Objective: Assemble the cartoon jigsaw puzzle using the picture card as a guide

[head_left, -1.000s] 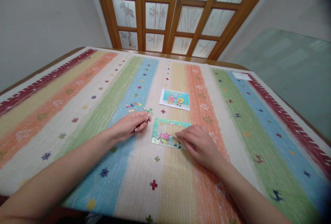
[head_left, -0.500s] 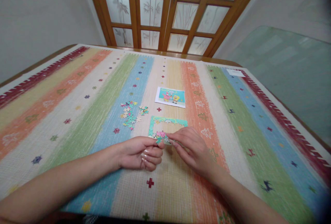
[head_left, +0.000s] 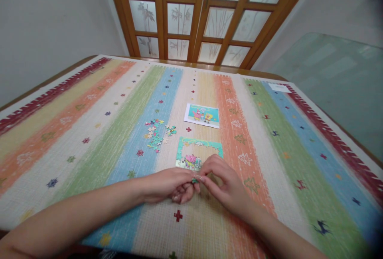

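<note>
A small teal jigsaw puzzle piece [head_left: 194, 180] shows between my hands, just below the partly assembled puzzle. My left hand [head_left: 173, 185] is closed on it, thumb on top and the other fingers curled under. The thumb and forefinger of my right hand [head_left: 224, 181] pinch at the same piece from the other side. Beyond them lies the puzzle [head_left: 180, 148], a joined teal border with a cluster of pink and multicoloured pieces inside its lower left. My right fingers hide its lower right corner.
Loose puzzle pieces [head_left: 154, 143] lie in a pile left of the puzzle. A printed picture card [head_left: 203, 115] with cartoon figures lies behind it. A striped tablecloth [head_left: 113, 155] covers the table, with a white paper slip [head_left: 279, 87] at the far right.
Both hands have drawn back from the puzzle's lower edge toward me with the piece, uncovering the pink cluster. My right fingers have closed in at the left thumb. The view has shifted slightly.
</note>
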`<state>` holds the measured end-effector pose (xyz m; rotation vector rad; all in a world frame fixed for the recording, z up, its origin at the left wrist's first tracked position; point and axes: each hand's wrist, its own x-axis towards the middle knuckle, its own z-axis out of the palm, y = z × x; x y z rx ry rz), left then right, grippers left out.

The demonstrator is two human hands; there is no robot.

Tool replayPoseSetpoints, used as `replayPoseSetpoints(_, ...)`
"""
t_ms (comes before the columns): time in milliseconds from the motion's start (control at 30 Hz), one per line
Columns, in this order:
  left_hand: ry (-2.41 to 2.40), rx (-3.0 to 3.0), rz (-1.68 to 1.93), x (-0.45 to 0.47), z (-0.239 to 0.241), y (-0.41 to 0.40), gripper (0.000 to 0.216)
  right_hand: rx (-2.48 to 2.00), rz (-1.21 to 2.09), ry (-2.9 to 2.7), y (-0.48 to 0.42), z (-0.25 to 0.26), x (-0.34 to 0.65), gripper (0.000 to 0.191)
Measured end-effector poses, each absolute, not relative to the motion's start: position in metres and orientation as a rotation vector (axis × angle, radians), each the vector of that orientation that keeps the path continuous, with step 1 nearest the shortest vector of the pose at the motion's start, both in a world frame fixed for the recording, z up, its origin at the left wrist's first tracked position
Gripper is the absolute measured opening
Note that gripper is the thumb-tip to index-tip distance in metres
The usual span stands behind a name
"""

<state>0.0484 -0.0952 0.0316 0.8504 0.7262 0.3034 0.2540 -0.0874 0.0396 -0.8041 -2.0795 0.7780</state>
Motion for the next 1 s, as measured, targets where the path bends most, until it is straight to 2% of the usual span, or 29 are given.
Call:
replayPoseSetpoints(167,0.810,1.357,0.501,0.042,0.039,-0.092,0.038,-0.909,0.766,-2.019,-0.086,0.038,0.259,0.018)
replayPoseSetpoints(500,0.967,2.238,0.674,0.022,0.044,-0.077,0.032,-0.870,0.793,-2.114,-0.084,0.031,0.259,0.011)
replayPoseSetpoints(800,1.375,2.346,0.572,-0.055,0.035,-0.011,0.034,-0.976,0.662,-2.108,-0.070,0.036,0.274,0.015)
replayPoseSetpoints(1000,1.455,2.312,0.533,-0.077,0.026,0.005,0.040,-1.072,0.605,-2.034,-0.060,0.034,0.289,0.014)
